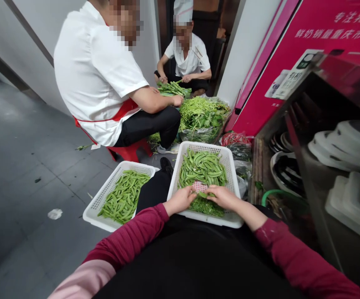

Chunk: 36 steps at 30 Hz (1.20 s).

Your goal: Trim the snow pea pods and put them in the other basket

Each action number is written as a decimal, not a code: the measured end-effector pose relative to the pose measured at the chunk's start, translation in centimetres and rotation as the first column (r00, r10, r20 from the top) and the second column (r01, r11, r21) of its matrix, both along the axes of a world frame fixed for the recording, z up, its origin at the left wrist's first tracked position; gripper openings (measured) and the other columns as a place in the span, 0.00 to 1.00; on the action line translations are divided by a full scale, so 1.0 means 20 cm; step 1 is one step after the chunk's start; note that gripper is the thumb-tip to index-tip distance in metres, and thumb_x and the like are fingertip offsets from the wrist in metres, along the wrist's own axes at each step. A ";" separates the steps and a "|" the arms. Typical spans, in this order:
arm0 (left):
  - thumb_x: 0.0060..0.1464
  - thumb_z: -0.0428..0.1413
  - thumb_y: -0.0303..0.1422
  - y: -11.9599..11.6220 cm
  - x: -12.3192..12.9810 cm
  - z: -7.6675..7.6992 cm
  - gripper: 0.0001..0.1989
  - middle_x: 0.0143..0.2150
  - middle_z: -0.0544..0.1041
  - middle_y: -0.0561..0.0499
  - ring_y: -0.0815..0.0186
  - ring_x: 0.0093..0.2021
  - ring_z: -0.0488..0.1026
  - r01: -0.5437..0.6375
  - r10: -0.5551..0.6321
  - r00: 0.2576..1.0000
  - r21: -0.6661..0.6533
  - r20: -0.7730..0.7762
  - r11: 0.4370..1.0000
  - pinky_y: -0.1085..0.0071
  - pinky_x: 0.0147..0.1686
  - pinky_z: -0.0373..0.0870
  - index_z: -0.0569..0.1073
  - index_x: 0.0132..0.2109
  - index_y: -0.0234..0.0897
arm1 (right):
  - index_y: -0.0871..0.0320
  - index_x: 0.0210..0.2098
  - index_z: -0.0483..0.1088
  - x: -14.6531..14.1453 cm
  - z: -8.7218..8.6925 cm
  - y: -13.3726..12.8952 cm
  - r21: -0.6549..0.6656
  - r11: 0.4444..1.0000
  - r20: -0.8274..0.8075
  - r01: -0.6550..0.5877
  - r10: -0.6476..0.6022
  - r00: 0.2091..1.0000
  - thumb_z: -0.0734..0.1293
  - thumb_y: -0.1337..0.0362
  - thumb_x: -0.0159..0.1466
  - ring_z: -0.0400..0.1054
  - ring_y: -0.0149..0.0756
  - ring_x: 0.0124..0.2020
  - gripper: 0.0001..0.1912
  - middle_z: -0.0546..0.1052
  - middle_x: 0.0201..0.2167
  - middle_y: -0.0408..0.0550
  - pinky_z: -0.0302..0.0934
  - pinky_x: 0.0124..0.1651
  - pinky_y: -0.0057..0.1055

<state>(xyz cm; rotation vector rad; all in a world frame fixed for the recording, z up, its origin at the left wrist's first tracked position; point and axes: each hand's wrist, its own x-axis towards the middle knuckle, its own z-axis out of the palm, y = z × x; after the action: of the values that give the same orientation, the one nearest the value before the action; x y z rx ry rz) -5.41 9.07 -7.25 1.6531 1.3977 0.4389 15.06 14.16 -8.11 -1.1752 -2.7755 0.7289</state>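
A white perforated plastic basket (236, 182) rests at my lap. Green pea pods (203, 166) are heaped in its far half, and small green trimmings (207, 206) lie in the near end. My right hand (225, 197) is pinched on a pea pod (202, 194) above the trimmings. Across from it, my left hand (181, 200) has its fingers pressed together near the pod's other side; what they hold is too small to make out. Left of my leg stands a second white basket (94, 207) with many more pea pods (125, 195).
A person in white (95, 70) sits on a red stool (130, 153). Another person (187, 54) faces me, handling green stalks (175, 88). Beyond my basket is a bag of leafy greens (203, 114). At right, a metal shelf (310, 166) holds stacked plates (348, 143).
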 end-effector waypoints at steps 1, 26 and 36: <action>0.54 0.46 0.35 0.01 0.02 0.01 0.13 0.25 0.71 0.54 0.72 0.20 0.68 0.028 -0.018 0.991 -0.078 0.129 0.997 0.75 0.24 0.66 0.65 0.44 0.34 | 0.52 0.40 0.69 0.02 0.03 -0.03 -0.032 0.999 -0.046 -0.030 0.028 0.999 0.60 0.63 0.60 0.65 0.36 0.39 0.10 0.70 0.37 0.45 0.56 0.40 0.28; 0.52 0.46 0.35 -0.05 0.08 0.17 0.09 0.21 0.67 0.55 0.74 0.16 0.66 0.177 -0.066 0.901 -0.225 0.428 0.958 0.78 0.16 0.65 0.63 0.32 0.32 | 0.54 0.41 0.68 -0.02 0.17 -0.28 0.432 0.896 -0.010 0.106 -0.113 0.994 0.58 0.67 0.61 0.66 0.33 0.33 0.12 0.72 0.30 0.46 0.55 0.33 0.25; 0.47 0.44 0.31 -0.07 0.07 0.19 0.07 0.14 0.60 0.59 0.77 0.12 0.57 0.172 -0.119 0.948 -0.162 0.293 0.972 0.80 0.12 0.54 0.64 0.27 0.33 | 0.54 0.39 0.71 -0.04 0.15 -0.31 0.287 0.946 -0.222 0.149 -0.086 0.971 0.57 0.67 0.61 0.66 0.33 0.31 0.12 0.73 0.29 0.46 0.58 0.32 0.26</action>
<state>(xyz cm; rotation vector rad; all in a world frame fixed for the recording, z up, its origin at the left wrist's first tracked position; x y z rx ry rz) -3.94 7.67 -3.51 1.4658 1.0634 0.4256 14.28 7.91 -5.03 -1.1212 -2.5057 0.3727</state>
